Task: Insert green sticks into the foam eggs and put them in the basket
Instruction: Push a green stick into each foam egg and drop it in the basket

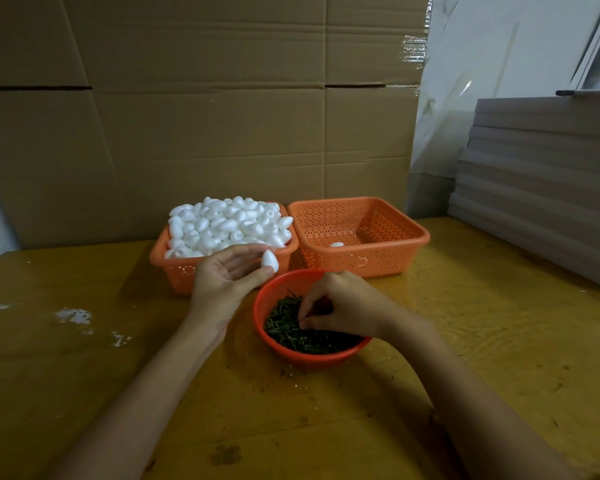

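Cardboard (205, 133) backs a yellow table (499, 341) — basket (361, 261), white flecks (74, 316), perhaps foam.

Bare table (465, 341) right of bowl (274, 344)

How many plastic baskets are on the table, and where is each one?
3. The left basket, heaped with foam eggs; the right basket, holding one egg; the round basket of green sticks, in front of them. None looks hidden.
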Available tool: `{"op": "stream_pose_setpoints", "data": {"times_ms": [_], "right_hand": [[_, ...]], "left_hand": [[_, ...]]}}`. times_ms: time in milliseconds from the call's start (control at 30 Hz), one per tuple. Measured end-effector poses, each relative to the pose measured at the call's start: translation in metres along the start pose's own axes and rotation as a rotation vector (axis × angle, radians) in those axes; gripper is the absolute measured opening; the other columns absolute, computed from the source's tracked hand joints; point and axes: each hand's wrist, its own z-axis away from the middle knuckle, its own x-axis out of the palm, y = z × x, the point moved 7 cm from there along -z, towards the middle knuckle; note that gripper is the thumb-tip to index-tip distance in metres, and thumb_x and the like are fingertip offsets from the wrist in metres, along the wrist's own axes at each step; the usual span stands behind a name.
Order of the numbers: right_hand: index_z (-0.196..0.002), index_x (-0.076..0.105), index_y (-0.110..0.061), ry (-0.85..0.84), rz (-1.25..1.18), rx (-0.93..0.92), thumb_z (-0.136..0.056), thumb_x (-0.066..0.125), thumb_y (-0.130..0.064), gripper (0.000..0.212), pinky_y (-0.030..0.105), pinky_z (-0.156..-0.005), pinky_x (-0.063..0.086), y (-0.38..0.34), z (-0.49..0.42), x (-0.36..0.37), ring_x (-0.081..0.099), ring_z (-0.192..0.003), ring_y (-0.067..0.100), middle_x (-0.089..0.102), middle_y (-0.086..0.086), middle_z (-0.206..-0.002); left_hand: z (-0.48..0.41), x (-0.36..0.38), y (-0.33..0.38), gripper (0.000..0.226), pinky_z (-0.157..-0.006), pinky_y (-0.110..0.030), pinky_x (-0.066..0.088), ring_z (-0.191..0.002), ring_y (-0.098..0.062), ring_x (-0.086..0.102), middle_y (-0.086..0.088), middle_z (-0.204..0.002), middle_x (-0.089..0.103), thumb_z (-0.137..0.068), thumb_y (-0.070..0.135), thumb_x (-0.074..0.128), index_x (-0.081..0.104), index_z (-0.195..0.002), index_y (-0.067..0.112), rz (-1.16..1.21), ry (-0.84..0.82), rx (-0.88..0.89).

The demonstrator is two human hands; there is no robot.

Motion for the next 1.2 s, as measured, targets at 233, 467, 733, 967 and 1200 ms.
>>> {"op": "stream_pose_setpoints", "data": {"times_ms": [233,467,733,967,1200], "right_hand": [[-0.107,0.080,-0.033,-0.017,0.039,0.024,-0.094,0.075,-0.030,0.015,0.029,-0.097,0.052,0.000,0.001,0.002,0.065,-0.105,0.001,0.075,-0.019,-0.113],[-0.112,0.079,-0.034,-0.024,0.062,0.045,-0.093,0.075,-0.030,0.019,0.024,-0.094,0.050,0.003,0.001,0.002,0.065,-0.106,0.001,0.074,-0.020,-0.115],[-0.102,0.080,-0.034,0.012,0.064,0.039,-0.092,0.076,-0.024,0.015,0.025,-0.092,0.053,0.000,0.003,-0.003,0.065,-0.101,-0.001,0.076,-0.020,-0.108],[-0.110,0.077,-0.032,0.038,0.004,0.044,-0.091,0.078,-0.020,0.023,0.029,-0.090,0.054,0.002,0.004,-0.004,0.067,-0.099,0.001,0.075,-0.016,-0.107],[-0.106,0.075,-0.027,0.252,-0.069,-0.006,-0.093,0.077,-0.019,0.015,0.037,-0.082,0.057,-0.007,0.007,-0.022,0.067,-0.083,-0.002,0.074,-0.013,-0.099]], "left_hand": [[0.005,0.011,0.003,0.032,-0.103,-0.047,0.056,-0.114,-0.030,0.076,-0.010,-0.117,0.080,-0.079,0.004,0.086,0.084,-0.102,0.026,0.074,-0.075,-0.028],[0.006,0.010,0.002,0.037,-0.099,-0.044,0.058,-0.113,-0.027,0.076,-0.009,-0.115,0.080,-0.068,0.011,0.091,0.080,-0.102,0.020,0.087,-0.045,-0.052],[0.008,0.018,0.007,0.029,-0.092,-0.034,0.064,-0.109,-0.035,0.077,-0.014,-0.113,0.080,-0.074,0.009,0.084,0.083,-0.099,0.024,0.113,-0.083,-0.055],[0.008,0.019,0.007,0.030,-0.090,-0.032,0.064,-0.109,-0.036,0.077,-0.015,-0.115,0.080,-0.073,0.014,0.087,0.083,-0.101,0.022,0.127,-0.099,-0.048],[0.007,0.017,0.005,0.035,-0.088,-0.032,0.064,-0.109,-0.036,0.077,-0.017,-0.115,0.079,-0.077,0.007,0.086,0.078,-0.110,0.014,0.130,-0.093,-0.047]]}}
